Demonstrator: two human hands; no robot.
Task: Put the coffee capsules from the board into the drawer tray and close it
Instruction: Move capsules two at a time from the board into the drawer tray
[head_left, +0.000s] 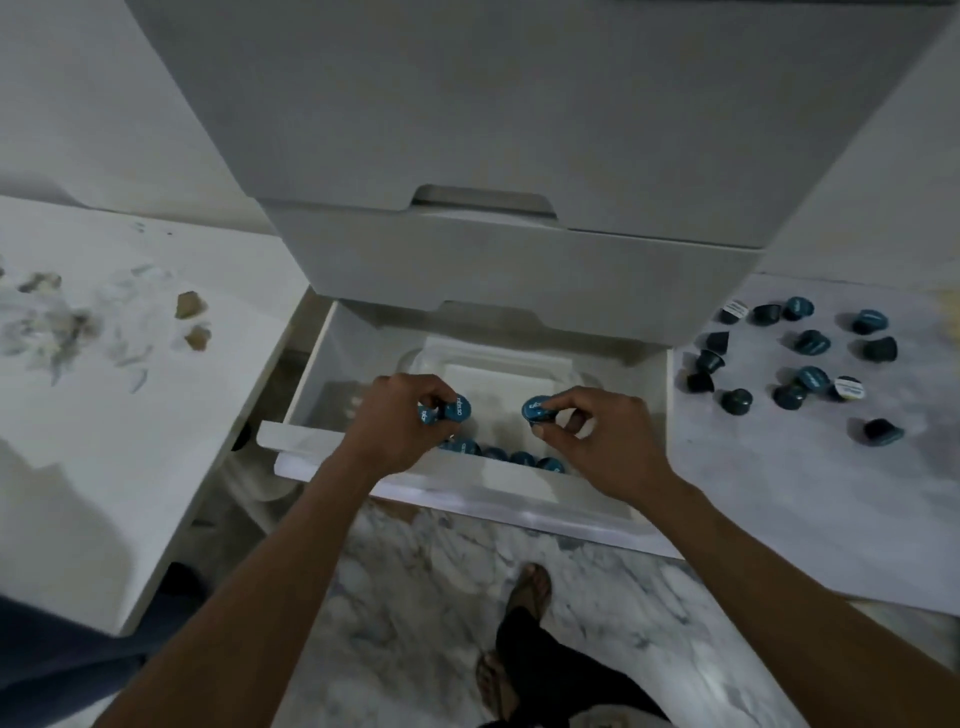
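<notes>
The white drawer (467, 491) is pulled open, with a clear tray (498, 364) inside it. My left hand (400, 421) hovers over the tray's near left and grips two teal coffee capsules (451, 409). My right hand (597, 436) is beside it, pinching one teal capsule (537, 409). A row of several capsules (511, 457) lies along the tray's near edge, partly hidden by the drawer front. Several more capsules (810, 379) lie scattered on the white marbled board (779, 483) to the right.
Two closed drawers (519, 270) of the white cabinet overhang the open one. A white surface (104, 415) on the left carries scraps of wrapper and debris (192, 317). My sandalled feet (524, 597) stand on the marble floor below the drawer.
</notes>
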